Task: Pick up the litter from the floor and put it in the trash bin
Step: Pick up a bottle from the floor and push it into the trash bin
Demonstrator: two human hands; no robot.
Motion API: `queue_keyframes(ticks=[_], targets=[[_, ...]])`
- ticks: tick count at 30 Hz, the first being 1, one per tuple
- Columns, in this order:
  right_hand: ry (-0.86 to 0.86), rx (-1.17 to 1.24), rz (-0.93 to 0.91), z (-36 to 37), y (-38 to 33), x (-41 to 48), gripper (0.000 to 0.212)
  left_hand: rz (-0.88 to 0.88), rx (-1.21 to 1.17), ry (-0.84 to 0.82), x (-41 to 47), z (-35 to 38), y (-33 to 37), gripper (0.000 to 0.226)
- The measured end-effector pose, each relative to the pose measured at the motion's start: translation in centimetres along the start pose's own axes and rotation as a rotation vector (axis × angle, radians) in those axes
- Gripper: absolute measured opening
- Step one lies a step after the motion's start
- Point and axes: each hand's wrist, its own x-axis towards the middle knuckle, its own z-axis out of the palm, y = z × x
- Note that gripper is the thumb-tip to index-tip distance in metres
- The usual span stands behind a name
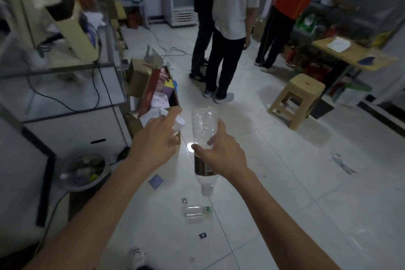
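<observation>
Tan stool (306, 85) near standing people (234, 6)

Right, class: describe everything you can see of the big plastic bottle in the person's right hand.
The big plastic bottle is clear, looks empty, and carries a dark label band near its neck. It is held above the tiled floor, neck toward the camera and base pointing away. The right hand grips its middle.

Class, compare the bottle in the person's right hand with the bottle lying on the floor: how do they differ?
The held bottle is large, dark-labelled, neck down in the right hand; the floor bottle is small, without a dark label, lying on its side, untouched. Both are clear bottles.
</observation>
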Motion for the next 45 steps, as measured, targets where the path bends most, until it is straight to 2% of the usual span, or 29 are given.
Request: queue_keyframes(ticks=[7,15,20,23,30,37,45], targets=[[-0.072,0.034,-0.121,3.6,-8.8,3.6,0.086,-0.087,-0.008,0.068,1.4,-5.3,-7.5,0.068],[-0.076,0.104,-0.224,9.7,-19.9,8.1,0.072,-0.166,-0.004,0.128,4.3,-10.3,-17.4,0.072],[-0.080,0.100,-0.306,12.5,-25.9,10.2,0.087,-0.162,0.016,0.165,6.1,-13.9,-23.3,0.070],[-0.061,0.111,-0.364,13.4,-29.1,10.7,0.085,-0.182,-0.008,0.193,6.6,-15.7,-26.5,0.071],[-0.136,0.131,-0.380,17.9,-33.7,13.2,0.091,-0.226,-0.058,0.229,7.2,-18.3,-32.8,0.066],[-0.167,0.117,-0.412,22.2,-37.4,15.9,0.086,-0.276,-0.131,0.250,7.0,-19.1,-37.4,0.066],[-0.277,0.040,-0.476,27.9,-41.0,20.9,0.089,-0.464,-0.184,0.253,8.0,-18.6,-44.1,0.068]])
